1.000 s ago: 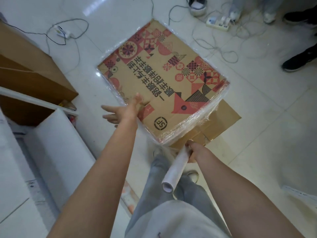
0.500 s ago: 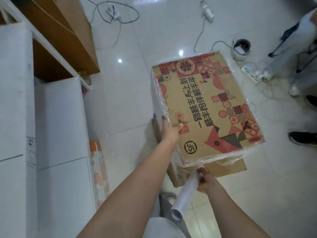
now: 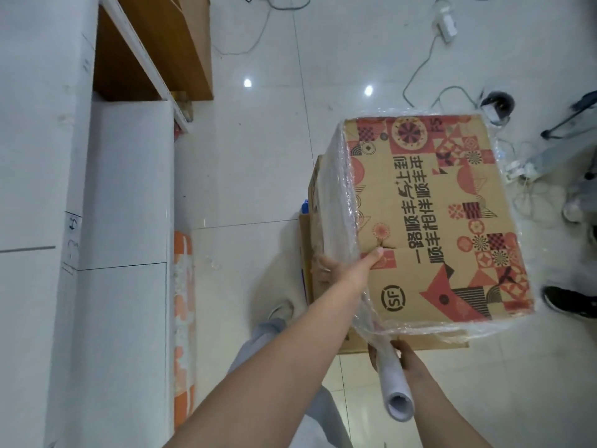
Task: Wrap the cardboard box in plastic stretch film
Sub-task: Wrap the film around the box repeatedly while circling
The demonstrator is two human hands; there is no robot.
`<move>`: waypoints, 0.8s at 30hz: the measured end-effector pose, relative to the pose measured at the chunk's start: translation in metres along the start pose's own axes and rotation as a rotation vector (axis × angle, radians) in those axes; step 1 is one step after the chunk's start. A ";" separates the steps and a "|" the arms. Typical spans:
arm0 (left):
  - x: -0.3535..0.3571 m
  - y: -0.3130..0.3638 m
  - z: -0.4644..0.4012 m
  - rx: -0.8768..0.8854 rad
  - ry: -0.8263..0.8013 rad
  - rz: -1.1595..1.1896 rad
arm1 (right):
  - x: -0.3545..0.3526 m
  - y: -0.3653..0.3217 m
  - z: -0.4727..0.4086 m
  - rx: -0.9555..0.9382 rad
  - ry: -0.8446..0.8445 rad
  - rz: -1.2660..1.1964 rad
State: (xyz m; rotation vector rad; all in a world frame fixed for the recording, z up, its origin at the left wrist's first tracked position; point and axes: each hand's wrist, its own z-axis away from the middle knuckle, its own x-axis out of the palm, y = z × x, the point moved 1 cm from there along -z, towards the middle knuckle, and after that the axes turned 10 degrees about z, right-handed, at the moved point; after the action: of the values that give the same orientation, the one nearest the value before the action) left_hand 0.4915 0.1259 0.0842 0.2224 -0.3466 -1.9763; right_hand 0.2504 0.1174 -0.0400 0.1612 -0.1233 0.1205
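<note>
The cardboard box [image 3: 429, 218] with red and black printed patterns stands on the floor at the right, its top facing me. Clear stretch film [image 3: 336, 202] covers its left side and bunches along the near edge. My left hand [image 3: 347, 270] grips the box's left top edge, thumb on the top face and fingers down the filmed side. My right hand [image 3: 392, 352] holds the white film roll [image 3: 392, 388] just below the box's near left corner, film running from the roll up to the box.
A flat cardboard piece [image 3: 420, 342] lies under the box. White cabinets [image 3: 122, 221] and a brown shelf [image 3: 181, 43] stand at the left, an orange patterned roll [image 3: 184, 318] beside them. Cables, a power strip [image 3: 447, 25] and someone's shoes [image 3: 568, 302] lie at the right.
The box has turned clockwise in my view and now sits squarer to me. My left hand went from open beside the box to gripping its left edge. The roll stays at the near corner.
</note>
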 end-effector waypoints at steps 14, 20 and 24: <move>0.001 -0.006 -0.003 0.024 -0.304 -0.124 | 0.024 0.015 0.026 0.000 0.069 -0.118; -0.005 -0.003 -0.005 0.009 -0.313 -0.025 | 0.033 0.018 0.031 -0.068 0.022 -0.085; -0.014 -0.003 -0.002 0.036 -0.413 0.180 | 0.031 0.013 0.028 -0.151 0.100 -0.058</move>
State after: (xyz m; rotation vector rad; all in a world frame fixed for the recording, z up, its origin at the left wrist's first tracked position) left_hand 0.4949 0.1395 0.0816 -0.1932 -0.6449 -1.8295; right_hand 0.2760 0.1285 -0.0070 0.0081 -0.0273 0.0610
